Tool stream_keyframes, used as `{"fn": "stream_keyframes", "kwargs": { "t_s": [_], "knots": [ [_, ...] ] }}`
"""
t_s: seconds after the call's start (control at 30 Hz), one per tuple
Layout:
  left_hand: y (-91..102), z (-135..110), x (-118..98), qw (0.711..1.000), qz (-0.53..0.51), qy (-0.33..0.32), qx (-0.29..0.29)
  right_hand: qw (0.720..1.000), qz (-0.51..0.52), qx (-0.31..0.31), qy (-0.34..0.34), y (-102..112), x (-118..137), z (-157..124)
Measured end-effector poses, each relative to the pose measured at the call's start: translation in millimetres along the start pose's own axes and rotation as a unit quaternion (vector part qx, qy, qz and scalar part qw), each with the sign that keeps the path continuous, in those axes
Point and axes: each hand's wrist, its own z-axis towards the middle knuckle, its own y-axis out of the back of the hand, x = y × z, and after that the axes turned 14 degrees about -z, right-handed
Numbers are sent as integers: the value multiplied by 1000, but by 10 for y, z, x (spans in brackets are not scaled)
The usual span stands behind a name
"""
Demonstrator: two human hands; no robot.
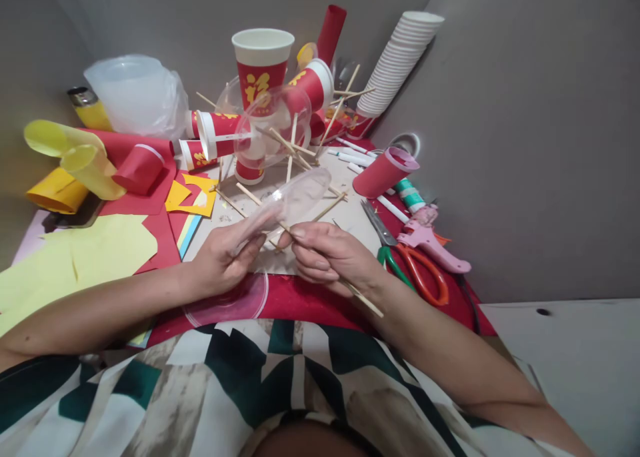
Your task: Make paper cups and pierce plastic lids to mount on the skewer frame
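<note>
My left hand (220, 260) is closed around the edge of a clear plastic lid (307, 190), which is tilted up. My right hand (333, 253) pinches a thin wooden stick (364, 300). The stick's far tip is against or just beside the lid; I cannot tell whether it pierces it. Behind my hands stands a tower of red-and-white paper cups (263, 47), with another clear lid (273, 127) and crossed wooden sticks (293, 147) around it. More sticks lie on the grey board (367, 227) under my hands.
Scissors with orange handles (425, 277) and a pink glue gun (437, 243) lie at right. A tall stack of white cups (400, 60) leans against the wall. At left are yellow paper (75, 263), rolled paper tubes (90, 170) and a bagged stack of clear lids (135, 97).
</note>
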Motion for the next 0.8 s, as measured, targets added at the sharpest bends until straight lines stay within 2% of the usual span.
{"fn": "stream_keyframes", "kwargs": {
  "t_s": [0.07, 0.13, 0.2, 0.27, 0.3, 0.33, 0.37, 0.43, 0.47, 0.53, 0.63, 0.8],
  "knots": [
    [10, -15, -23, 998, 55, -7, 18, 997, -67, -34, 12, 9, -41, 12],
    [20, -24, -55, 993, 103, -20, 44, 980, -174, -87, 44, 13, -93, 12],
    [26, -28, -96, 986, 148, -20, 72, 930, -316, -156, 103, 8, -148, 1],
    [29, -22, -146, 979, 179, -3, 92, 858, -441, -211, 154, -1, -190, -19],
    [31, -15, -174, 979, 182, 5, 96, 836, -473, -222, 167, -6, -199, -31],
    [33, -4, -204, 980, 176, 10, 96, 832, -478, -225, 167, -9, -197, -43],
    [34, 7, -234, 982, 165, 11, 92, 848, -456, -222, 153, -10, -187, -54],
    [35, 30, -287, 988, 136, 3, 77, 912, -350, -193, 97, -9, -144, -72],
    [33, 38, -307, 990, 123, -2, 71, 943, -287, -164, 51, -5, -118, -78],
    [26, 44, -327, 993, 100, -13, 59, 978, -189, -88, -12, 5, -72, -83],
    [6, 39, -301, 997, 41, -47, 33, 997, -74, -13, -33, 21, -32, -87],
    [-56, 24, -153, 994, -71, -79, 3, 997, 55, 17, -54, 31, -15, -115]
  ]
}}
